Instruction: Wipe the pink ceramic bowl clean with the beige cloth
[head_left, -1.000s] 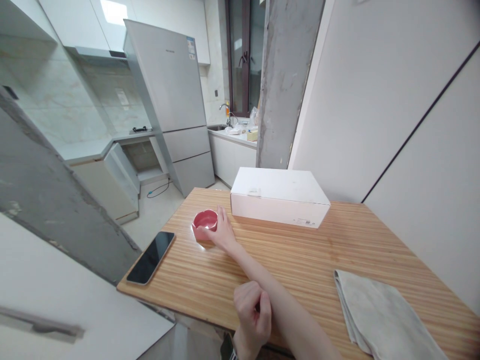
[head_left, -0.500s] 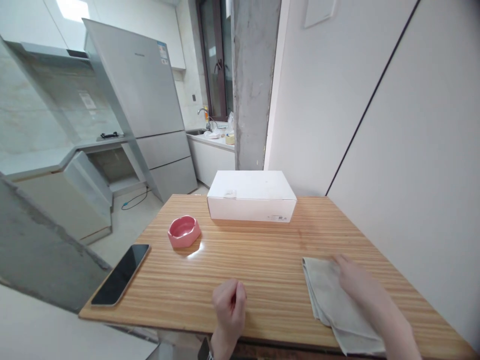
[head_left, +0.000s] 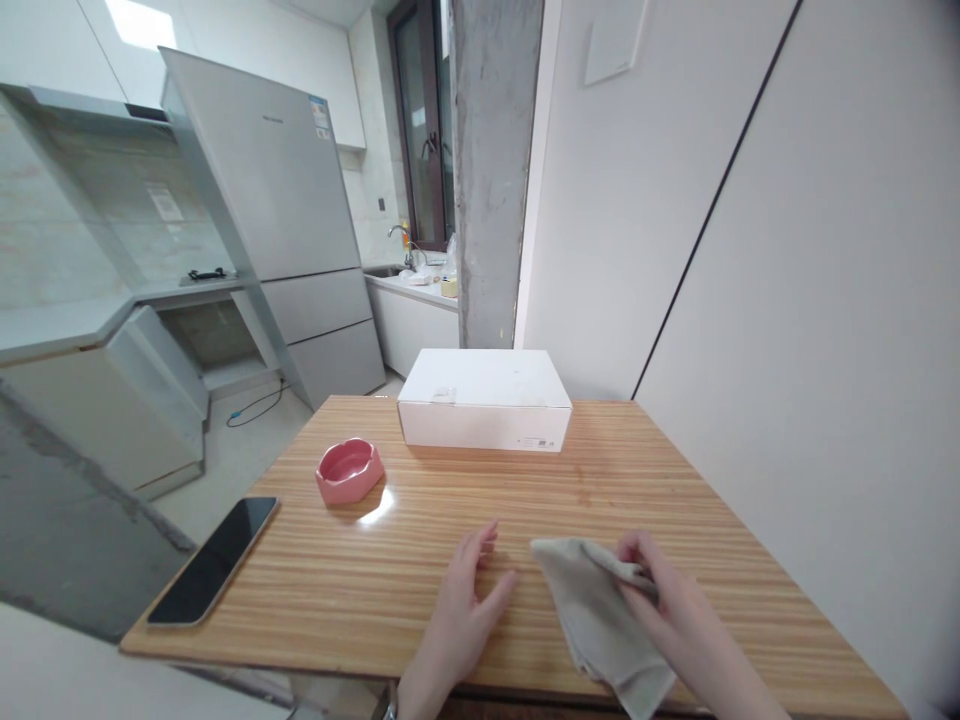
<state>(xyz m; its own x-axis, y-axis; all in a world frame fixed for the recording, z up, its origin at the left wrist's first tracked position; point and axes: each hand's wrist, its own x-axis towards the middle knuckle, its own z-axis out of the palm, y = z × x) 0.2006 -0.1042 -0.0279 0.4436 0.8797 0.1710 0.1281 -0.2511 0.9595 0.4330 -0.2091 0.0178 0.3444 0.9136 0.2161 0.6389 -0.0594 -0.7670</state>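
Observation:
A grey folded cloth (head_left: pixel 592 610) lies on the wooden table (head_left: pixel 420 545) near its front edge. My right hand (head_left: pixel 667 605) grips the cloth's right side, fingers curled over the fabric. My left hand (head_left: pixel 465 600) rests flat on the table just left of the cloth, fingers stretched out, holding nothing. A pink bowl (head_left: pixel 349 470) sits at the table's left, well away from both hands.
A white box (head_left: pixel 484 412) stands at the table's far edge. A black phone (head_left: pixel 212 559) lies at the front left corner. A white wall runs along the right side. Beyond the table are a grey fridge (head_left: pixel 270 220), a concrete pillar and kitchen counters.
My right hand left the pink bowl, went to the cloth at the right and dragged it toward the middle. My left hand opened from a fist and lies flat.

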